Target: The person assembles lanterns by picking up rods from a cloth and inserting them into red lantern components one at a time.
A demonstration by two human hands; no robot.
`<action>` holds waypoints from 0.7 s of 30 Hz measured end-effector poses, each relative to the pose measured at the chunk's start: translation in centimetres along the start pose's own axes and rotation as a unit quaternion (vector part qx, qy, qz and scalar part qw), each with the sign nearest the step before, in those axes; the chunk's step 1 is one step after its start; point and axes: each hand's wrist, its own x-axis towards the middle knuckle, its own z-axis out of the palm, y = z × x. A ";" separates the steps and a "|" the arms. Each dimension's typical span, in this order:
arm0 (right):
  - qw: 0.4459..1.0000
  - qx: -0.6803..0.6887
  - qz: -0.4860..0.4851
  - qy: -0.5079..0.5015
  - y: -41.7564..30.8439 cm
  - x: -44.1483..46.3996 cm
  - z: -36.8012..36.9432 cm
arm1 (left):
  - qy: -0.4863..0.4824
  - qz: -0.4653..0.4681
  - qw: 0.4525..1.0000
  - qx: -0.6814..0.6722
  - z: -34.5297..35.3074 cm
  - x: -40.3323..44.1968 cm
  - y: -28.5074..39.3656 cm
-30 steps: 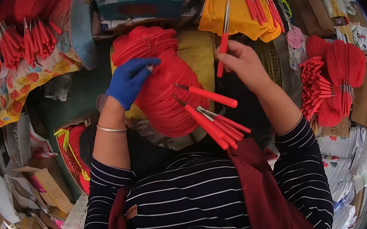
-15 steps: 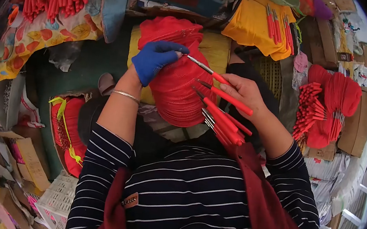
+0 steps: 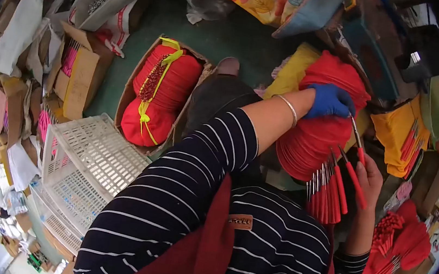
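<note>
My left hand (image 3: 330, 102), in a blue glove, rests over a stack of thin red layered sheets (image 3: 311, 148), its fingers closed on the silver end of a red-handled stick (image 3: 356, 133). Bare and closed, my right hand (image 3: 371, 178) grips the red handle of that same stick. A second red-handled stick (image 3: 354, 181) lies against my right fingers. Several more red-handled sticks (image 3: 326, 199) with silver shafts hang in a row at the stack's lower edge. Yellow cloth (image 3: 295, 69) shows under the stack. The exact kind of the sticks cannot be made out.
Left of my knee, a cardboard box (image 3: 124, 106) holds a red bundle (image 3: 166, 86) tied with yellow ribbon. White plastic crates (image 3: 92, 149) stand beside it. At right are orange cloth (image 3: 395, 131) with red sticks and another red bundle (image 3: 409, 242).
The view has swung to the left, so my hands and the red stack appear farther right. Both hands keep hold of the same red-handled stick, which now points more steeply upward in view.
</note>
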 end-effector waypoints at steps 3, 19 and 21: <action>0.960 -0.272 -0.065 -0.017 -2.9 0.6 -1.1 | -0.030 0.006 0.999 -0.016 0.0 0.0 -0.3; 0.883 -0.453 -0.118 -0.025 -6.8 0.0 -0.2 | 0.014 -0.102 0.994 -0.021 0.5 -1.5 2.4; 0.903 -0.408 -0.131 -0.008 -5.9 0.0 -0.3 | 0.015 -0.097 0.995 -0.034 0.6 -1.5 2.4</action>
